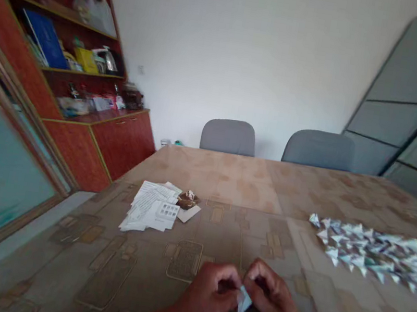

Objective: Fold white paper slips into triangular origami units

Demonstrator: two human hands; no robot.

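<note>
A small folded piece of paper (244, 302) is showing pale and pointed, its lower end tapering to a tip. It is sitting between the two hands above the near edge of the table (228, 180), a little right of that edge's middle. The left hand (212, 294) is pinching it between thumb and fingers on one side, and the right hand (269, 292) is gripping it by thumb and fingers on the other. Finer creases are too blurred to tell.

Toward the table's left edge, beyond the hands, a fanned stack of printed paper sheets (150, 207) is lying flat. A brown crumpled-looking item (187, 200) is resting just beside its right side, near a loose pale piece (189, 213).

Toward the right edge, a long cluster of folded paper pieces (378, 254) is spreading in rows, its many pointed tips sticking out. Two grey chairs (229, 136) are standing behind the far edge. Nothing is standing between the hands and the stack or the cluster; patterned cloth is covering the tabletop there.
</note>
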